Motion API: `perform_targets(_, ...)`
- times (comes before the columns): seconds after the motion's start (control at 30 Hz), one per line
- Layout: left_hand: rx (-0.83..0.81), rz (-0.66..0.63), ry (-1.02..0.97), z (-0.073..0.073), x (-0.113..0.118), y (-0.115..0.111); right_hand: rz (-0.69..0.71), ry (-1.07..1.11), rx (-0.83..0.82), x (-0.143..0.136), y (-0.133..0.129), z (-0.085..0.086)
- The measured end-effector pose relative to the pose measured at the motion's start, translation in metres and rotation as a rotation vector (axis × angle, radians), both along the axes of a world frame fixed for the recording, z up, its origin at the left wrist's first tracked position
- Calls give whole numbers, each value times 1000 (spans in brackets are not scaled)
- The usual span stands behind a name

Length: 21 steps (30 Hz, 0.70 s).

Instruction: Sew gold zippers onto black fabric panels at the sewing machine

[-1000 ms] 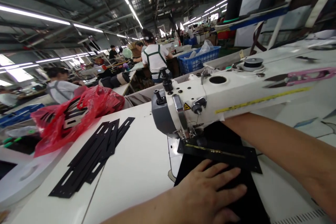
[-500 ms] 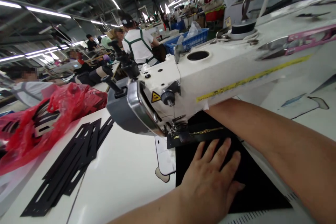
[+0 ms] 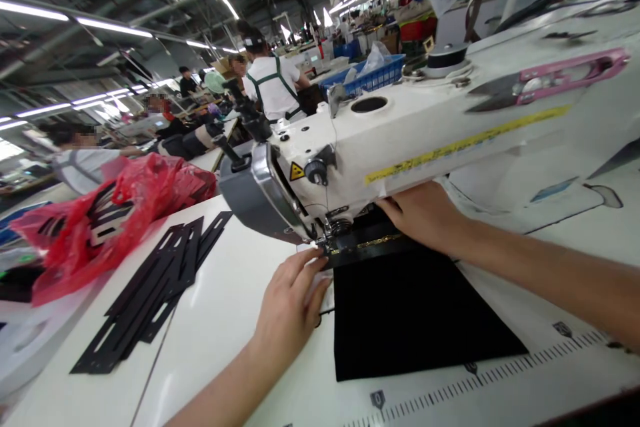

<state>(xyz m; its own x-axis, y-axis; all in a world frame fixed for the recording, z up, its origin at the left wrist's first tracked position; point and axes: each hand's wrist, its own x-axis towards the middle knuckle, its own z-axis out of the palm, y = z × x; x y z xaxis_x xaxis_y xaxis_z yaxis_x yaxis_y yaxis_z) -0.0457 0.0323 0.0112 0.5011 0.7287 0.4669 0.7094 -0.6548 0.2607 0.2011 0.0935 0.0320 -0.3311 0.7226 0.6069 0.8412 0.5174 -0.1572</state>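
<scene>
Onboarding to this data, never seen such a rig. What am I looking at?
There is no robot here: these are a person's two bare hands. Every picture comes from one camera on that person's head, looking forward and down.

The large white machine is a sewing machine. Black fabric lies on the white table, with a black strip bearing a gold zipper across its far edge. The left hand has its fingers at the strip's left end, by the needle area. The right hand reaches under the machine's arm; its fingers are partly hidden, so a firm grip can't be confirmed.

To the left lie slotted black strips and a red plastic bag. Pink-handled snips rest on the machine.
</scene>
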Motion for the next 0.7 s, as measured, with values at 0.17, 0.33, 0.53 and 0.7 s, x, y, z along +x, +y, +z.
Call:
perform_targets(0.17, 75, -101, 91, -3, -6, 25, 270, -97, -15, -26, -72, -17)
perform_targets(0.33, -38, 69, 66, 14, -1, 37, 202, -141, -61, -49, -65, -25)
perform_targets(0.53, -46, 64, 38, 12, 0, 36, 216, -186, -56, -61, -44, -28)
perform_targets(0.7, -33, 15, -4, 5, 2, 29, 286, -142, -86, -53, -51, -33)
